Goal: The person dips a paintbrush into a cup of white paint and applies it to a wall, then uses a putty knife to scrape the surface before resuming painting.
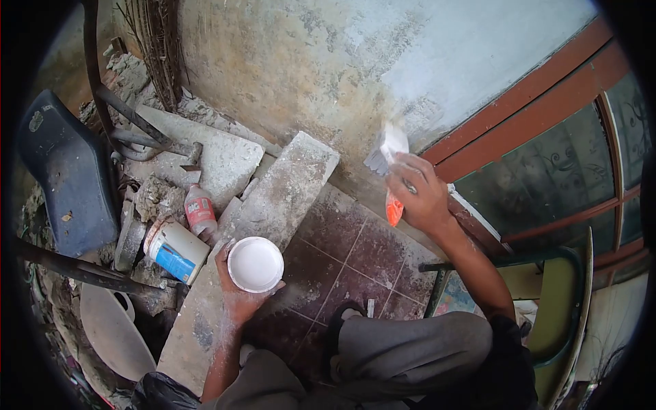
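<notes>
My right hand is closed around a paintbrush with an orange handle. The brush's white bristles are against the lower part of the stained wall, close to the brown door frame. White paint covers the wall's upper right part. Lower left of the brush, my left hand holds a round white cup from beneath and the side. White paint fills the cup, its opening facing up.
Left of the cup are a pink-labelled bottle, a white bucket on its side and a dark seat. Concrete slabs lie along the wall. A green-framed chair stands right, beside the glazed door.
</notes>
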`<state>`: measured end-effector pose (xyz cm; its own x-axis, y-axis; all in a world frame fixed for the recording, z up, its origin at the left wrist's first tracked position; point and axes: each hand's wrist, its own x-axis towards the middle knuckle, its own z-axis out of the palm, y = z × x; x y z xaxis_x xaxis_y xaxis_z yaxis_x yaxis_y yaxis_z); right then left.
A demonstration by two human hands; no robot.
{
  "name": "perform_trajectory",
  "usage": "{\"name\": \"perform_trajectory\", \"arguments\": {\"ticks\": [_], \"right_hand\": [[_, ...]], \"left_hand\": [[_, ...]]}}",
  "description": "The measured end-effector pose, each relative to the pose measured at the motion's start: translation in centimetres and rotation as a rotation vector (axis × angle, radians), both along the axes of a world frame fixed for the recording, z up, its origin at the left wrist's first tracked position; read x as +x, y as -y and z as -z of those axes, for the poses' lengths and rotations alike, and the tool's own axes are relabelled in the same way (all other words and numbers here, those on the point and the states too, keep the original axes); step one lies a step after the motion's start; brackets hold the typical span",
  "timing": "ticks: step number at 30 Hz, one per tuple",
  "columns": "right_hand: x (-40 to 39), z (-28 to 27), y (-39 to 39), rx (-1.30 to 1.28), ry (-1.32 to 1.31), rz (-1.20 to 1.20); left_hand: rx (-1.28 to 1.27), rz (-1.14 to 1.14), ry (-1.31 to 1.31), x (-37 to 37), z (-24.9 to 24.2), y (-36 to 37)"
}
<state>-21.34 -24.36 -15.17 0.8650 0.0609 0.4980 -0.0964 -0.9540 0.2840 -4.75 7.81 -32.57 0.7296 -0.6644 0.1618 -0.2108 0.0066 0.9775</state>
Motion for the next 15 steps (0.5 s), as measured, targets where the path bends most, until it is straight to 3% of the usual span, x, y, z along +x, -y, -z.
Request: {"name": "perform_trajectory", "arguments": {"ticks": [2,6,11,15], "right_hand": [[1.7,-2.5,-0.1,-0.194,0.193,-0.041],[4.0,-1.8,0.4,-0.29,0.194,-0.096],[5.1,6.1,1.8,-0.206,-0.047,-0.145],[5.9,8.5,1.2,-0.12,-0.168,-0.166]], "left_hand": [[0.006,0.004,-0.005,0.0,0.4,0.1],[-0.066,-0.002,0.065,0.1,-0.3,0.3],[-0.052,-0.013,0.099,0.1,-0.6,0.3],[-0.053,-0.018,0.09,0.1,-1.0,0.2]]}}
